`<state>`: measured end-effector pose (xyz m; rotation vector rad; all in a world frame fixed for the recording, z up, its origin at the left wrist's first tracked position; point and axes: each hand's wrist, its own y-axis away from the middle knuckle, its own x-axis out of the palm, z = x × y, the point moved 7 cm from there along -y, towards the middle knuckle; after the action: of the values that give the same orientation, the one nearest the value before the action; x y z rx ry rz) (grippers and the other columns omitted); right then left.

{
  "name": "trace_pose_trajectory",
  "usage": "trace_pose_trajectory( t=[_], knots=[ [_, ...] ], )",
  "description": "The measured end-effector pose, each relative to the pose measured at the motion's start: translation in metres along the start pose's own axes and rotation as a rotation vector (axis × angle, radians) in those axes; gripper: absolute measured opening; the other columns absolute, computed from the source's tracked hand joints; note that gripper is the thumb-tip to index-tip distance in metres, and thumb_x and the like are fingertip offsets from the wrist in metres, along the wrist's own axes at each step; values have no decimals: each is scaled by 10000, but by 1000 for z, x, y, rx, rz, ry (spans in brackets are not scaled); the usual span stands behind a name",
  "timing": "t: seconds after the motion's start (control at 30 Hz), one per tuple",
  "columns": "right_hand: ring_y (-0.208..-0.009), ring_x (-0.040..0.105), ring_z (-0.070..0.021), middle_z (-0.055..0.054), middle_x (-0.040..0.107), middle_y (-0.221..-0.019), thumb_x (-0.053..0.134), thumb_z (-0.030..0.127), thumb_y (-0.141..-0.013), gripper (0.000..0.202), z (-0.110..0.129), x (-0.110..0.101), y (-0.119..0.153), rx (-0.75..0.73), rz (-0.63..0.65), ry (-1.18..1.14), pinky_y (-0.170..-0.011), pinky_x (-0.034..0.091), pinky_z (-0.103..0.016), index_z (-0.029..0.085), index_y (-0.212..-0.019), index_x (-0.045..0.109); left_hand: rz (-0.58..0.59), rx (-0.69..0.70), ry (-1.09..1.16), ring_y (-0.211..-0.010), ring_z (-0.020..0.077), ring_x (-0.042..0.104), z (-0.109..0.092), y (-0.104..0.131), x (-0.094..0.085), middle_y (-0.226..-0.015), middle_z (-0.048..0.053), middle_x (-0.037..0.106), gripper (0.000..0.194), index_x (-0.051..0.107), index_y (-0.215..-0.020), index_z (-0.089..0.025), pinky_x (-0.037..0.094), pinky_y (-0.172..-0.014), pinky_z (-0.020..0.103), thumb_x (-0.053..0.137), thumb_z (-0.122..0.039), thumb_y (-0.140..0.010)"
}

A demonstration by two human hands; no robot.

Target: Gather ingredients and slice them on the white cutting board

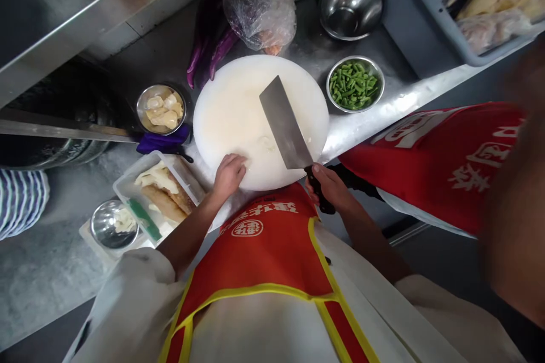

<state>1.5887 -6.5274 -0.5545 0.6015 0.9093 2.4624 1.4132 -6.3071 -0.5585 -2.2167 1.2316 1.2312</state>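
Observation:
My right hand grips the black handle of a cleaver. Its broad blade lies over the right part of a round white cutting board, pointing away from me. Fingers curled together, my left hand rests at the near left edge of the board; whether anything small is inside it is hidden. A few pale scraps lie on the board between the hand and the blade. To the right of the board stands a steel bowl of chopped green vegetable pieces.
Left are a bowl of pale yellowish pieces, a purple cloth, a plastic container with pale food and a smaller steel bowl. Behind lie eggplants, a plastic bag and a steel bowl. A co-worker's red apron is close right.

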Motion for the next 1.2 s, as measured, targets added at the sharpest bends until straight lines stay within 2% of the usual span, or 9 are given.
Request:
trace_pose_trajectory(
  t=[0.2, 0.37, 0.43, 0.5, 0.57, 0.67, 0.77, 0.83, 1.2],
  knots=[
    [-347, 424, -105, 27, 486, -483, 633, 738, -817, 562, 5, -15, 11, 36, -106, -92, -307, 340, -252, 223, -659, 475, -9, -450, 580, -619, 139, 544, 1, -25, 2, -719, 36, 657, 234, 701, -773, -157, 457, -603, 278, 625, -346, -888],
    [-550, 596, -121, -8, 582, -621, 745, 726, -694, 519, 61, -154, 28, -79, -295, -203, -442, 490, -223, 241, -764, 572, 96, -672, 1187, -550, 91, 527, -11, -40, 20, -783, 74, 693, 361, 695, -899, -115, 394, -512, 225, 767, -450, -784],
    [-610, 608, -98, -18, 610, -699, 841, 641, -638, 506, 59, -210, 32, -112, -367, -267, -485, 504, -186, 228, -845, 634, 115, -658, 1163, -604, 110, 578, -9, -45, 20, -865, 106, 719, 376, 690, -919, -115, 435, -548, 234, 749, -466, -799],
    [-624, 608, -104, -26, 618, -723, 902, 591, -579, 527, 42, -231, 31, -82, -369, -285, -503, 522, -200, 221, -859, 650, 78, -572, 919, -704, 150, 632, -3, -53, 13, -937, 116, 734, 301, 696, -928, -129, 500, -632, 269, 675, -421, -857],
    [-560, 574, -107, 1, 569, -628, 933, 576, -528, 533, 26, -213, 28, -63, -344, -268, -484, 525, -223, 229, -754, 597, 58, -383, 523, -907, 209, 669, -8, -63, 1, -1064, 116, 736, 213, 714, -1000, -146, 549, -815, 334, 614, -292, -880],
    [-447, 504, -115, 35, 463, -489, 820, 679, -659, 567, 8, -127, 20, 2, -211, -153, -416, 490, -255, 245, -642, 454, 214, -35, -4, -1294, 296, 535, -40, -74, 4, -1406, 132, 605, 497, 639, -1321, -164, 438, -1117, 438, 595, -121, -827],
    [-360, 426, -107, 32, 463, -466, 625, 758, -815, 580, -5, -39, 12, 29, -119, -93, -329, 390, -257, 230, -643, 457, 441, 119, -280, -1390, 362, 410, -67, -75, 23, -1578, 137, 420, 684, 489, -1508, -229, 432, -1111, 503, 599, -118, -842],
    [-364, 435, -99, 32, 507, -512, 577, 776, -839, 587, -12, -8, 10, 24, -87, -55, -335, 376, -243, 219, -683, 472, 489, 147, -360, -1347, 368, 423, -79, -74, 33, -1558, 142, 415, 594, 520, -1485, -260, 488, -1021, 485, 561, -166, -900],
    [-364, 445, -139, 7, 502, -449, 524, 777, -842, 582, -26, 2, 16, 48, -197, 109, -346, 340, -268, 226, -657, 504, 243, 354, -435, -1064, 280, 611, -89, -40, 57, -1249, 176, 594, 413, 658, -1253, -154, 502, -833, 390, 333, -123, -1000]
  ],
)
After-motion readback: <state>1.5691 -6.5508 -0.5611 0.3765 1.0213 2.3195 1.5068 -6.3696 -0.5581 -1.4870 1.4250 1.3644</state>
